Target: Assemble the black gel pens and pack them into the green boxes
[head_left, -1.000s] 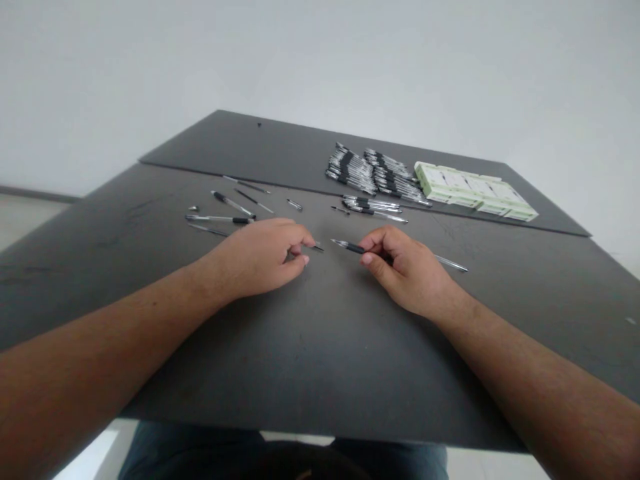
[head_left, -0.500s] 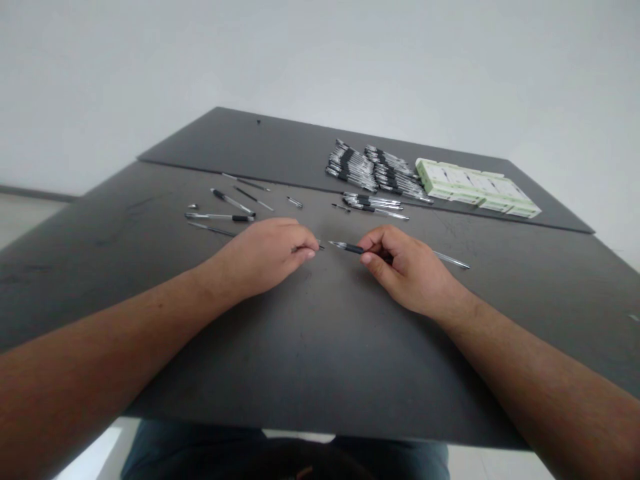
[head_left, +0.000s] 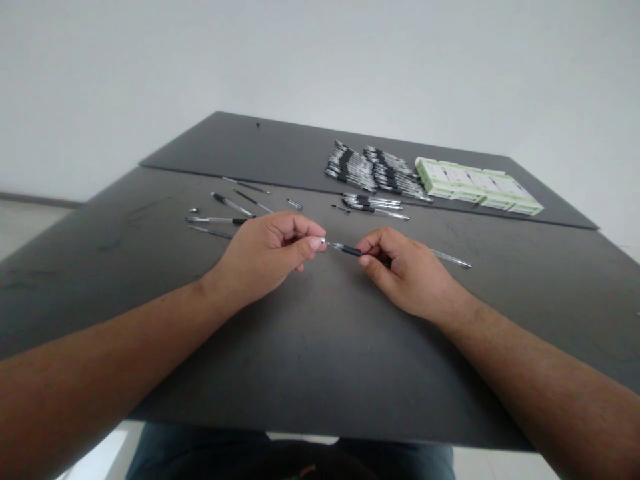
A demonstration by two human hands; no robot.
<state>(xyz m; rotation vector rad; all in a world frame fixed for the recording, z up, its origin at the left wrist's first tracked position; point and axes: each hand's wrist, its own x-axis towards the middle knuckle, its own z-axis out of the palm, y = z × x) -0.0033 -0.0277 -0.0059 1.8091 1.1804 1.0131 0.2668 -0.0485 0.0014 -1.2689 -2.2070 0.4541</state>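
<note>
the left hand (head_left: 273,248) has moved right up to the pen (head_left: 349,250), where i see it pinching something tiny; my right hand (head_left: 407,272) grips the pen.

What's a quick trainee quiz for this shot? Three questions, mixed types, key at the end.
1. Multiple choice: which hand is wrapped around the barrel of the black-grip pen?
A) left
B) right
C) neither

2. True or false: the boxes lie to the right of the pen piles, as the wearer sees them.

3. Fill in: the pen's tip points toward the wearer's ____ hand.

Key:
1. B, the right hand.
2. True.
3. Left; the left hand has its fingertips right by the tip.
</note>
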